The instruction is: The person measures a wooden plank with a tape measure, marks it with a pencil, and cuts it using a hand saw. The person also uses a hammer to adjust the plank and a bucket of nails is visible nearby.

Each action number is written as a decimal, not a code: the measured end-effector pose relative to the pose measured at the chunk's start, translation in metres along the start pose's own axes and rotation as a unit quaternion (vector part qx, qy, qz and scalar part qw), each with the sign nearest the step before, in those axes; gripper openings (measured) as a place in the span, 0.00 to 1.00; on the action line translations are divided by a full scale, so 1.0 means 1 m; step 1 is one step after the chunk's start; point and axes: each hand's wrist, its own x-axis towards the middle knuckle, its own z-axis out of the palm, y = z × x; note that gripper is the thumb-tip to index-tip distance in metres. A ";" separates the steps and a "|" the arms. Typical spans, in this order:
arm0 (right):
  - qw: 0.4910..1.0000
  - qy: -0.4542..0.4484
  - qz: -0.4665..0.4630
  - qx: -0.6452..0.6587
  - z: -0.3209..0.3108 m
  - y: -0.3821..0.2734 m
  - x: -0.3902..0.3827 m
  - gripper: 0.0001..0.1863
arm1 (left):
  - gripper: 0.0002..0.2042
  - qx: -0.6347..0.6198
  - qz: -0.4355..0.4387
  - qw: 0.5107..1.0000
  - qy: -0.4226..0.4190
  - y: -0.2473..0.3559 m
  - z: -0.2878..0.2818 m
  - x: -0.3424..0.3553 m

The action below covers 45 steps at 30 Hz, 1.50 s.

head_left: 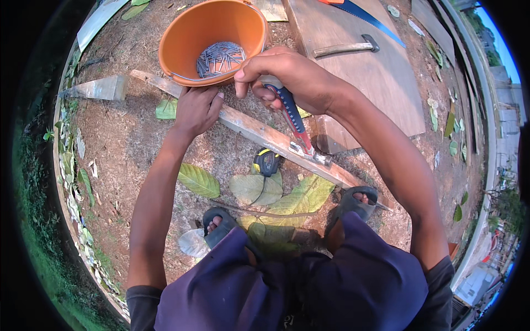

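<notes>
My right hand (292, 83) is closed on the upper end of a red and dark-blue handled hammer (298, 129), whose metal head rests on a long wooden plank (254, 129) lying diagonally across the ground. My left hand (197, 110) grips the same plank just below an orange bucket (179, 36), its fingertips mostly hidden. Nails (218, 58) lie in the bucket. A yellow and black tape measure (266, 161) sits just below the plank, between the hands and my sandalled feet.
A large plywood board (364, 99) at the upper right carries a wooden-handled hammer (337, 48) and a handsaw (375, 25). A pale offcut (105, 88) lies at left. Large leaves (196, 179) are scattered on the dirt; more boards (469, 105) run along the right side.
</notes>
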 end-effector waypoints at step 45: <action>0.958 0.043 -0.282 -0.007 -0.019 0.037 -0.147 0.19 | 0.09 0.110 -0.019 0.992 0.052 0.025 0.022 0.003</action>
